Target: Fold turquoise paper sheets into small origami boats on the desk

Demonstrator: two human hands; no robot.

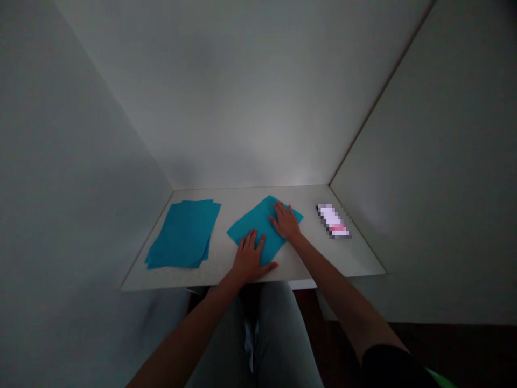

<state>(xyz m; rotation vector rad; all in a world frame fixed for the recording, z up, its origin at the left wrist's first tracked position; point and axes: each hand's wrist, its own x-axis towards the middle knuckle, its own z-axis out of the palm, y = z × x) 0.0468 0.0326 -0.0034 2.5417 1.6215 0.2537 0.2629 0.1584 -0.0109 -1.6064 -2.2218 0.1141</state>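
Note:
A blue sheet of paper (pixel 262 218) lies turned at an angle on the white desk, one corner toward the back wall. My left hand (pixel 249 260) rests flat on its near part, fingers apart and thumb pointing right. On the sheet's right side my right hand (pixel 286 221) lies flat, with its fingers spread. Parts of the paper under both hands are hidden. Neither hand grips anything. To the left is a loose stack of blue paper sheets (pixel 183 234), their edges not lined up.
A phone (pixel 333 221), blurred by pixels with its screen lit, lies at the desk's right. The white desk (pixel 305 264) is bounded by a back wall (pixel 250 108) and side walls. Its front edge is just above my legs (pixel 278 334).

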